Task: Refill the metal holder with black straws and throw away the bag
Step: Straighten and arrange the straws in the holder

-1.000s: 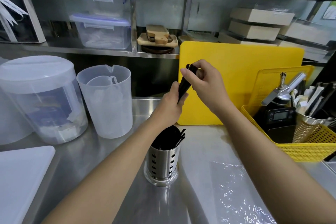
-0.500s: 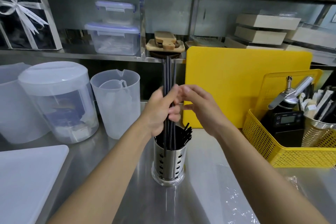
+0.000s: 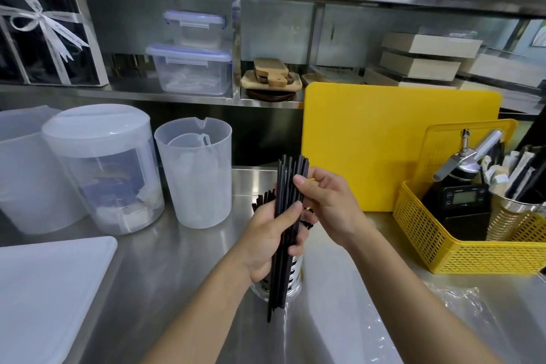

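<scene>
My left hand [image 3: 264, 241] grips a bundle of long black straws [image 3: 285, 186] around its middle. My right hand [image 3: 329, 204] pinches the bundle's upper part, thumb in front. The bundle is nearly upright, and its lower ends hang in front of the metal holder [image 3: 296, 272], reaching past its base in the picture. The perforated steel holder stands on the counter, mostly hidden behind my left hand. Tips of other black straws [image 3: 263, 198] stick out of it. A crumpled clear plastic bag [image 3: 461, 301] lies on the counter at the lower right.
A yellow cutting board [image 3: 399, 142] leans against the back. A yellow basket [image 3: 472, 251] with a scale and utensils stands at the right. At the left are a clear jug [image 3: 195, 180], a lidded container [image 3: 103, 168] and a white board [image 3: 50, 289].
The straw bundle stood upright with its lower ends in the holder; now it is drawn toward me and its ends hang in front of the holder. My right hand has closed on the bundle's top.
</scene>
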`<state>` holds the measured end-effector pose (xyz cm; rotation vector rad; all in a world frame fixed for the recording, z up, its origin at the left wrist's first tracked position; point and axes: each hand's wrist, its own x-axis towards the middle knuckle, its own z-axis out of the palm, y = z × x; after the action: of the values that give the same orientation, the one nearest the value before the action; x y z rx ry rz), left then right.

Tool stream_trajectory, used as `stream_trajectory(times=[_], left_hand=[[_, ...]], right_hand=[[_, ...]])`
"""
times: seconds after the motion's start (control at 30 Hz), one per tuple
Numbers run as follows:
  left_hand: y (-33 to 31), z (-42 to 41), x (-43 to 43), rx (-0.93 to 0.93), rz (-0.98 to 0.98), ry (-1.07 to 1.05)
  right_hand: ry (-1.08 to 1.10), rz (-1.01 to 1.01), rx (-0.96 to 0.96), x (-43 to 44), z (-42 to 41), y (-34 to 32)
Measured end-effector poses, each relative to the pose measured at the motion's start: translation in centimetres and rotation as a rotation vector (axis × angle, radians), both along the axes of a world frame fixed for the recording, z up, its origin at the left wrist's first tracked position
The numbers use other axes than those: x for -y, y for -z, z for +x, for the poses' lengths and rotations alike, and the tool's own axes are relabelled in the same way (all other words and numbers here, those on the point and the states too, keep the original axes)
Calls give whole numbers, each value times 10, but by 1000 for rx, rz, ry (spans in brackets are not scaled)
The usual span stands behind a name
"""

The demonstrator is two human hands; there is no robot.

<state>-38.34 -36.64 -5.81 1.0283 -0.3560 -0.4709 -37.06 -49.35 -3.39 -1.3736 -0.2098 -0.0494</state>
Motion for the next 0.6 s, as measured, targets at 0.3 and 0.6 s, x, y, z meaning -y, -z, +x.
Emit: stream_trajectory(times=[0.3, 0.6], left_hand=[[5, -8, -6, 67, 46, 13], [13, -12, -3, 31, 21, 60]], right_hand=[[44, -13, -52, 2, -11, 6], [107, -12, -62, 6, -22, 9]])
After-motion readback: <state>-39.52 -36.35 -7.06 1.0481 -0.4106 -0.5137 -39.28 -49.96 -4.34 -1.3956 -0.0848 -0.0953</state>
